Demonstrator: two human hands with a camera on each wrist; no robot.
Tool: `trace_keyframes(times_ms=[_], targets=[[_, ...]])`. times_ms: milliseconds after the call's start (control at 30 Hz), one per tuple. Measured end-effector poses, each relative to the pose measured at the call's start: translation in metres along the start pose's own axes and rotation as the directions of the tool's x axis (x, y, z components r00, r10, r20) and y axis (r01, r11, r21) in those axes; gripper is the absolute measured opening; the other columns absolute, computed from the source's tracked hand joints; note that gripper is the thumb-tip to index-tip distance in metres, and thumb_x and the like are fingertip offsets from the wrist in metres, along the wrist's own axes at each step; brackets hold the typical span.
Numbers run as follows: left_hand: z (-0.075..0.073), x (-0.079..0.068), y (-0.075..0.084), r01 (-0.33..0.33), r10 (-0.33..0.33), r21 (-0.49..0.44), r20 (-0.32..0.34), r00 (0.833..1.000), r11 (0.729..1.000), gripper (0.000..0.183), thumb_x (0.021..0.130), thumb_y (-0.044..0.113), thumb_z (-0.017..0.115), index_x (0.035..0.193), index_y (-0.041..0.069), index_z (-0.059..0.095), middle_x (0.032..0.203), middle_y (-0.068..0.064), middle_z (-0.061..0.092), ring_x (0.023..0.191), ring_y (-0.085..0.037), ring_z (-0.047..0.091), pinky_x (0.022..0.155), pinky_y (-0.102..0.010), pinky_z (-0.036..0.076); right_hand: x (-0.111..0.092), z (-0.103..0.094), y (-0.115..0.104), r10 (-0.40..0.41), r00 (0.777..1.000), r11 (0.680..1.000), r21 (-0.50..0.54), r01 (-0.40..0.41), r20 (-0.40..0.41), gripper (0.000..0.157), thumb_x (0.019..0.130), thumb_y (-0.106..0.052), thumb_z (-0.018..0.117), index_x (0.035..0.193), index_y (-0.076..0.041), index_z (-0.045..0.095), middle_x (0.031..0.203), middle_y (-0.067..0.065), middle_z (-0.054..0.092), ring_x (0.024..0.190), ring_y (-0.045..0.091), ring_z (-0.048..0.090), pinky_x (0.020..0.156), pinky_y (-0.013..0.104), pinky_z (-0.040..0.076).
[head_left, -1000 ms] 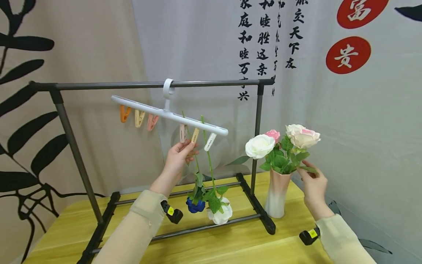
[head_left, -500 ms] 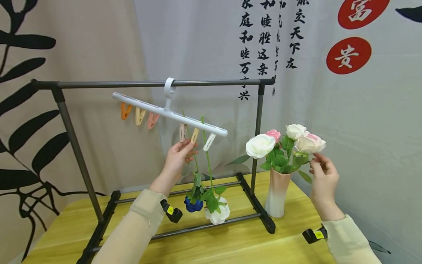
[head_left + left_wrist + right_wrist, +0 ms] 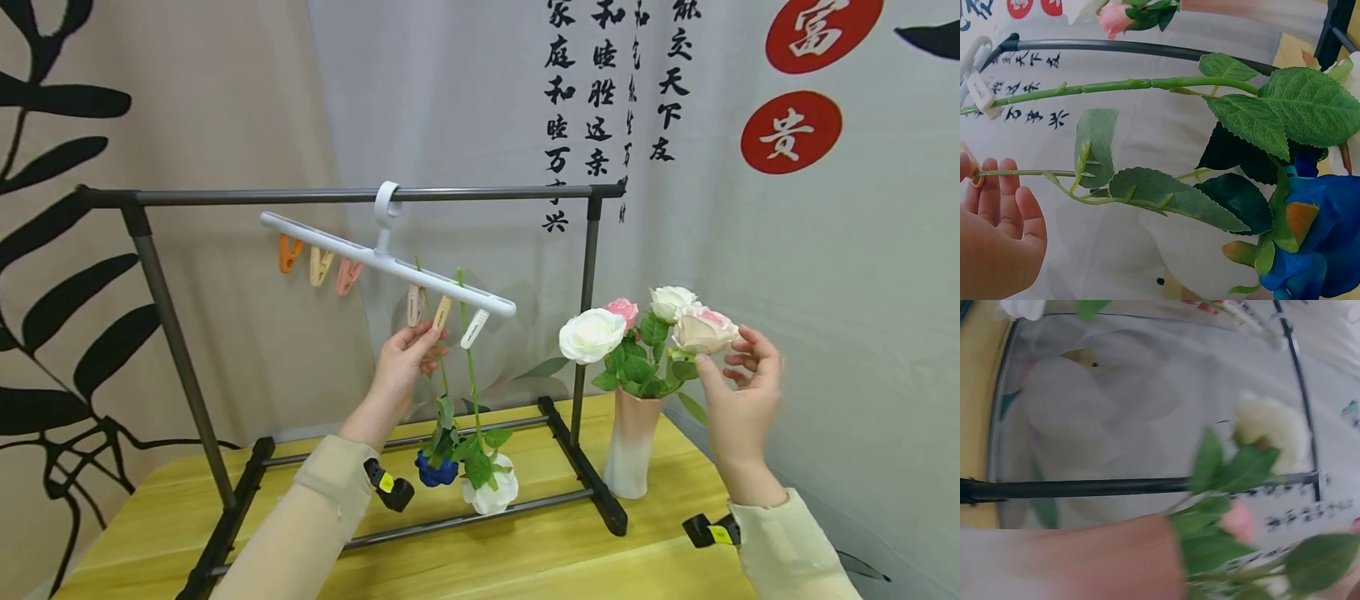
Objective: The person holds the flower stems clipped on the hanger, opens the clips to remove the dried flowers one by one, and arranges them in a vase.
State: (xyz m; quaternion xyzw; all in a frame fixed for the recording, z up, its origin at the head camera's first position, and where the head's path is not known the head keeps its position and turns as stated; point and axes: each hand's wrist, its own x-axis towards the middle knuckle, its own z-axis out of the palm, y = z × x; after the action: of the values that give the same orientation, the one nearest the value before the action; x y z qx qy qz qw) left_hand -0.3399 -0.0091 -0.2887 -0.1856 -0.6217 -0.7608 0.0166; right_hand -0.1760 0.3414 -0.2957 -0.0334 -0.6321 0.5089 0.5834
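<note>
My left hand (image 3: 401,367) pinches a yellow clothespin (image 3: 442,312) on a tilted white clip hanger (image 3: 386,261). At those fingertips is the stem of an upside-down blue rose (image 3: 1310,237). A white rose (image 3: 491,485) also hangs head down, its stem at the white clothespin (image 3: 475,328). On the right, my right hand (image 3: 746,408) is beside a pale pink rose (image 3: 703,331), thumb under the bloom and loosely bent fingers at its outer edge. That rose stands in a pink-and-white vase (image 3: 632,446) with other roses; the right wrist view is blurred and hides the fingers.
A dark metal rack (image 3: 225,197) holds the hanger on its top bar and stands on a yellow wooden table (image 3: 645,558). Orange, yellow and pink clothespins (image 3: 348,277) hang on the hanger's left half. A printed curtain (image 3: 480,100) is behind.
My right hand has moved up and right from the leaf beside the vase to the pale pink bloom, which has shifted right, uncovering a white rose behind it. My left hand stays put.
</note>
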Motion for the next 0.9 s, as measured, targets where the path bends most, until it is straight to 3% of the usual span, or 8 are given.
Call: trace_keyframes(times_ms=[167, 300, 400, 600, 900], targets=[[0.000, -0.001, 0.000, 0.000, 0.000, 0.006, 0.004, 1.000, 1.000, 0.043, 0.099, 0.021, 0.059, 0.134, 0.000, 0.048, 0.114, -0.006, 0.068, 0.086, -0.013, 0.065, 0.070, -0.024, 0.047, -0.011, -0.003, 0.037, 0.171, 0.981, 0.976, -0.155, -0.156, 0.089, 0.068, 0.086, -0.015, 0.074, 0.144, -0.017, 0.037, 0.112, -0.006, 0.044, 0.092, 0.007, 0.042, 0.078, 0.024, 0.034], [-0.001, -0.001, 0.001, -0.010, 0.010, 0.006, 0.007, 1.000, 1.000, 0.044, 0.099, 0.021, 0.058, 0.135, -0.001, 0.047, 0.116, -0.008, 0.067, 0.086, -0.013, 0.065, 0.070, -0.024, 0.047, -0.014, -0.002, 0.065, 0.255, 0.952, 0.945, -0.250, -0.209, 0.169, 0.069, 0.087, -0.021, 0.074, 0.144, -0.009, 0.036, 0.109, 0.000, 0.044, 0.090, 0.008, 0.041, 0.075, 0.023, 0.036], [-0.001, -0.002, 0.003, -0.010, 0.010, 0.008, 0.003, 1.000, 1.000, 0.044, 0.099, 0.020, 0.058, 0.136, -0.002, 0.046, 0.118, -0.011, 0.066, 0.085, -0.012, 0.064, 0.070, -0.023, 0.047, -0.012, -0.002, 0.080, 0.279, 0.941, 0.933, -0.286, -0.219, 0.191, 0.067, 0.089, -0.025, 0.073, 0.143, -0.005, 0.038, 0.112, 0.004, 0.047, 0.089, 0.012, 0.044, 0.072, 0.021, 0.040], [-0.001, -0.003, 0.001, 0.000, 0.000, -0.002, -0.001, 1.000, 1.000, 0.043, 0.100, 0.020, 0.057, 0.136, 0.000, 0.046, 0.118, -0.012, 0.066, 0.085, -0.012, 0.065, 0.071, -0.025, 0.048, -0.001, -0.008, 0.099, 0.315, 0.929, 0.888, -0.405, -0.217, 0.194, 0.066, 0.089, -0.043, 0.068, 0.141, -0.009, 0.046, 0.102, 0.010, 0.053, 0.071, 0.014, 0.047, 0.054, 0.025, 0.040], [0.002, -0.001, 0.001, -0.003, 0.003, 0.004, 0.010, 1.000, 1.000, 0.041, 0.100, 0.021, 0.057, 0.134, 0.000, 0.047, 0.115, -0.006, 0.067, 0.087, -0.012, 0.065, 0.071, -0.024, 0.048, 0.007, -0.003, 0.104, 0.317, 0.925, 0.884, -0.418, -0.209, 0.208, 0.065, 0.090, -0.043, 0.066, 0.140, -0.007, 0.047, 0.121, 0.012, 0.053, 0.077, 0.013, 0.048, 0.059, 0.021, 0.041]])
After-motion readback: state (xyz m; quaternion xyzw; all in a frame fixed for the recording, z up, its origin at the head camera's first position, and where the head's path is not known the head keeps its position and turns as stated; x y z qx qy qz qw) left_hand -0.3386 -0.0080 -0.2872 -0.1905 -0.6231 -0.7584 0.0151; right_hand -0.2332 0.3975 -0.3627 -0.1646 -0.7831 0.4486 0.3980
